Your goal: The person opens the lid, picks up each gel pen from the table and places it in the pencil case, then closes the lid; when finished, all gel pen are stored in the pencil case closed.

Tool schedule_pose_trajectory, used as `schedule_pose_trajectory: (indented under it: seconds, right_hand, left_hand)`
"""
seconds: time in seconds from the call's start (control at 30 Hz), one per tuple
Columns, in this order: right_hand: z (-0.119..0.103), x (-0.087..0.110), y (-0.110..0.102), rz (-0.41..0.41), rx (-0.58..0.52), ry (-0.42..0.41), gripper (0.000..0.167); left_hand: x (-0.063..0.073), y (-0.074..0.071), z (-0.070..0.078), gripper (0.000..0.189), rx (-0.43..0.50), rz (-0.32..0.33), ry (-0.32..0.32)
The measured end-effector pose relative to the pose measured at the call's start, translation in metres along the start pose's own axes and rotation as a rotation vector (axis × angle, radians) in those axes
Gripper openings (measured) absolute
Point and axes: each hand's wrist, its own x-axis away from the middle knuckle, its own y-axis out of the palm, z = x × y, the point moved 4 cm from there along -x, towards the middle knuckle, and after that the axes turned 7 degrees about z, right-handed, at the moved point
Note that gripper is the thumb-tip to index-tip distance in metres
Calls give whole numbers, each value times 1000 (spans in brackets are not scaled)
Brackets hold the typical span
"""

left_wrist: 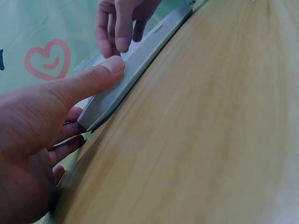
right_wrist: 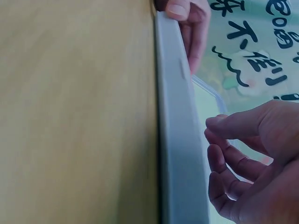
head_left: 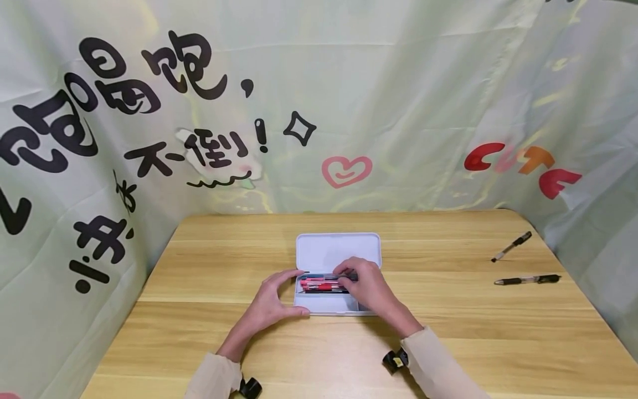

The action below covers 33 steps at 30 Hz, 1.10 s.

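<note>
We see the case (head_left: 326, 303) on the table (head_left: 448, 343), its left end between the thumb and fingers of the left hand (head_left: 269, 305). The lid (head_left: 324, 248) lies behind the fingertips of the right hand (head_left: 366, 282), the inner pens (head_left: 319, 285) beneath and left of them. Well right of those fingers, we find the nearer pen (head_left: 527, 280), the farther pen (head_left: 512, 247) behind it.

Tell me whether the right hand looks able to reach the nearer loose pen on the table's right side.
Probably yes: the right hand is over the open case, and nothing visible blocks the tabletop between it and that pen.
</note>
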Motion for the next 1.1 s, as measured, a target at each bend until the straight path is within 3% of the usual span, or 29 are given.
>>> schedule_pose_trajectory:
  seconds: [0.3, 0.6, 0.87, 1.1]
  right_hand:
    - [15, 3, -43, 39, -42, -14, 20]
    - [25, 12, -94, 168, 15, -66, 25]
    - [44, 26, -141, 221, 97, -17, 28]
    - [69, 44, -182, 290, 87, -1, 31]
  left_hand:
    - [0, 1, 2, 88, 18, 12, 54]
    - [1, 0, 2, 90, 11, 6, 30]
    - [0, 0, 1, 90, 5, 4, 7]
    - [0, 1, 1, 89, 10, 12, 22]
